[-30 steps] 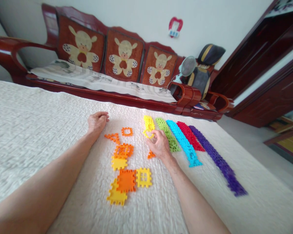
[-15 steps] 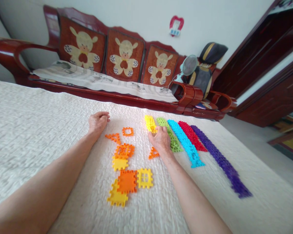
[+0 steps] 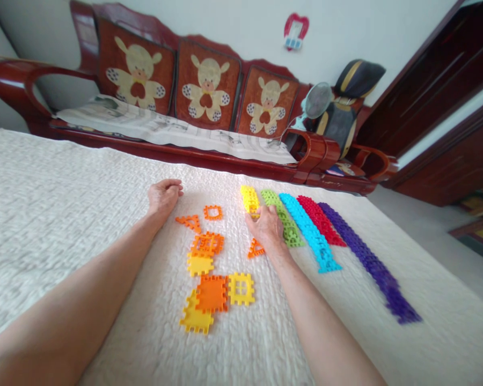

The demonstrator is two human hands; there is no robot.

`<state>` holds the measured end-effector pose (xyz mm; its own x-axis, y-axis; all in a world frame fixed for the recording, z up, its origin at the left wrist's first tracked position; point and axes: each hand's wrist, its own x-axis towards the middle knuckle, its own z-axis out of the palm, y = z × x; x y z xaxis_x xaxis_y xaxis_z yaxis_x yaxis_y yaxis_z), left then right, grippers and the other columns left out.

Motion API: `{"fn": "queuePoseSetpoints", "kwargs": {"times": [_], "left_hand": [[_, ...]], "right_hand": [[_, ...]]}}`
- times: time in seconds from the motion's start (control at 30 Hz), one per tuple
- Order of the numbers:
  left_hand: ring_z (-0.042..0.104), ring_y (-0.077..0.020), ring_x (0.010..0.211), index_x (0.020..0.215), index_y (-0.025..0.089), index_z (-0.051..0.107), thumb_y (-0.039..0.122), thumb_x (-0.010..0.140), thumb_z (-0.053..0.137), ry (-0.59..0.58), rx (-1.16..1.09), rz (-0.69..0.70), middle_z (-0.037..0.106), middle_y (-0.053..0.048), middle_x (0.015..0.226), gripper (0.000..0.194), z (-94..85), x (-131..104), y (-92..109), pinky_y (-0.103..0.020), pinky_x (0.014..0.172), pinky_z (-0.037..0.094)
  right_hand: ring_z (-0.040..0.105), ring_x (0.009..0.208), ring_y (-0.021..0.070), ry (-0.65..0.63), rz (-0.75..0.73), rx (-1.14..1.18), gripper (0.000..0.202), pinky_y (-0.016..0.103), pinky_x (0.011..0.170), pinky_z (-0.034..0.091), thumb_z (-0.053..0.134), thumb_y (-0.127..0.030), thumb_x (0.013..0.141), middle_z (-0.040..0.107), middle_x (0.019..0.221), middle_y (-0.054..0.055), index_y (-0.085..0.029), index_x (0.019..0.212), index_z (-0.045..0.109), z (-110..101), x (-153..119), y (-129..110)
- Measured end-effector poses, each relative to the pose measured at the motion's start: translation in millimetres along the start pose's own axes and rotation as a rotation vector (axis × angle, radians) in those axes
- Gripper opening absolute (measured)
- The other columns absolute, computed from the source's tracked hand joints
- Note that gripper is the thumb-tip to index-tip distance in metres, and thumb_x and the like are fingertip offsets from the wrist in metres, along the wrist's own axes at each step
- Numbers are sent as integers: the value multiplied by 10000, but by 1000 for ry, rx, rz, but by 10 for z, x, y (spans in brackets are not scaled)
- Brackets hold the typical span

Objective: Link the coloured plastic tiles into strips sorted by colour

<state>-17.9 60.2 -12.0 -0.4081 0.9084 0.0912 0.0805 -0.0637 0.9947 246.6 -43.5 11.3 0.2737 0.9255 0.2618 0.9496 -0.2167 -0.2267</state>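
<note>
Plastic pieces (image 3: 211,293) on whitish cloth (image 3: 145,335)

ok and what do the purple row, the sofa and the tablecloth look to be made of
Purple row: likely plastic, fairly smooth, judging by its solid bright color and molded, toothed edges.
Sofa: looks like wood with a glossy reddish finish; the curved arm shows highlights.
Tablecloth: seems quilted fabric, matte, with a puckered surface; fiber unclear.

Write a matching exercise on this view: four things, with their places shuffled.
Column 1:
1. Blue strip
2. Right hand
3. Yellow window square
4. Left hand

Column 2:
A. At the near end of the yellow strip
B. Away from every plastic piece
C. Between the green strip and red strip
D. Beside the solid orange square

Pairs: 1-C, 2-A, 3-D, 4-B
</note>
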Motion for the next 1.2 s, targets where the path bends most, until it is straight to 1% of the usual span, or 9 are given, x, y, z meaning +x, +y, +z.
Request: {"fn": "queuePoseSetpoints", "kwargs": {"times": [0.23, 0.3, 0.4, 0.5, 0.57, 0.7, 0.83, 1.0, 1.2], "left_hand": [[628, -133, 605, 803, 173, 698, 169, 637, 499, 5, -24, 1, 686, -29, 719, 258, 5, -19, 41, -232, 568, 478], [629, -130, 610, 811, 173, 696, 166, 637, 497, 9, -31, -1, 689, -30, 726, 264, 3, -17, 39, -225, 560, 469], [632, -128, 618, 821, 172, 696, 163, 640, 498, 11, -40, 10, 693, -32, 734, 268, 1, -11, 29, -218, 556, 464], [629, -126, 617, 823, 174, 694, 163, 647, 506, 16, -36, 10, 692, -31, 734, 257, 3, -7, 26, -220, 569, 476], [628, -124, 612, 822, 173, 692, 163, 653, 511, 19, -28, 3, 688, -29, 728, 248, 6, -5, 30, -220, 571, 477], [626, -125, 604, 828, 165, 691, 160, 658, 501, 17, -27, 1, 681, -30, 723, 256, 13, -2, 38, -218, 556, 472], [634, -131, 618, 846, 167, 692, 163, 660, 495, 14, -10, -2, 686, -34, 734, 271, 15, 0, 30, -226, 573, 491], [654, -146, 651, 846, 178, 697, 176, 664, 516, 4, 5, 40, 696, -41, 751, 257, 0, 20, -26, -248, 618, 520], [664, -151, 674, 883, 172, 710, 189, 652, 510, 1, 21, 13, 712, -46, 775, 306, -4, 19, -24, -252, 624, 526]], "right_hand": [[625, 936, 255, 70, -43, 62, 362, 365, 848, 493, 602, -451, 875, 606, 1080, 143, -126, 1023, 659, 7, -15, 57], [615, 933, 256, 123, -134, 137, 280, 366, 843, 490, 602, -383, 863, 608, 1046, 135, -136, 984, 654, -7, -35, 64], [602, 878, 215, 133, -381, 329, 125, 332, 814, 483, 591, -265, 828, 617, 969, 89, -176, 904, 635, -30, -74, 28], [576, 751, 153, -21, -596, 504, 34, 286, 748, 470, 602, -194, 786, 620, 873, 31, -199, 814, 620, -81, -127, -53], [568, 723, 132, -166, -661, 563, 35, 267, 717, 461, 612, -166, 771, 620, 838, 13, -196, 782, 627, -163, -183, -107], [576, 747, 123, -458, -674, 543, 89, 259, 716, 458, 654, -178, 769, 643, 867, 10, -186, 857, 664, -453, -368, -140], [584, 803, 146, -727, -676, 382, 307, 275, 735, 463, 755, -235, 692, 651, 952, 24, -187, 976, 648, -744, -592, -92], [585, 942, 211, -773, -643, 118, 420, 318, 825, 454, 802, -309, 645, 622, 1039, 60, -187, 1005, 622, -858, -779, -114], [592, 922, 213, -734, -658, 3, 274, 320, 803, 439, 686, -218, 700, 626, 1016, 55, -195, 959, 604, -846, -860, -186]]}}
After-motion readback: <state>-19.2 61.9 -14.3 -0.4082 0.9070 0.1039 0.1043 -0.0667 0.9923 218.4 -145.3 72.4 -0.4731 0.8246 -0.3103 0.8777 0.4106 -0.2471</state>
